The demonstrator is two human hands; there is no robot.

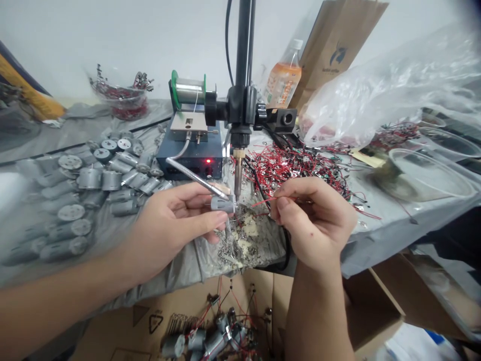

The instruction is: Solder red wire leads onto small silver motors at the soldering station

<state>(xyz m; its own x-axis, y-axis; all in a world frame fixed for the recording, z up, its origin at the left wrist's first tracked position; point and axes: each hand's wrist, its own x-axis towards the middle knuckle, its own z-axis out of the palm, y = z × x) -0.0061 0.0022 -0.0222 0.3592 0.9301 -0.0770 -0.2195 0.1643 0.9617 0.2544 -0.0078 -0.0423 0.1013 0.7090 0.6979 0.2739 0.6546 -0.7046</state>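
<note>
Between the thumb and fingers of my left hand [188,213] is a small grey motor [222,203], lying sideways with its end toward the soldering iron tip [238,183]. The iron points straight down from its stand, right at the motor's end; whether they touch I cannot tell. My right hand [313,215] pinches a thin red wire [263,202], whose free end reaches left toward the motor. A metal solder feed tube [199,179] slants down to the same spot. Solder scraps [238,240] litter the bench below.
Grey motors [90,178] crowd the left. A solder spool [188,92] sits on a blue feeder box [190,163]. Red wires with small parts [300,168] heap at right, near a bottle [284,75] and plastic bag [376,95]. Wired motors [214,341] lie in a cardboard box [124,321] below.
</note>
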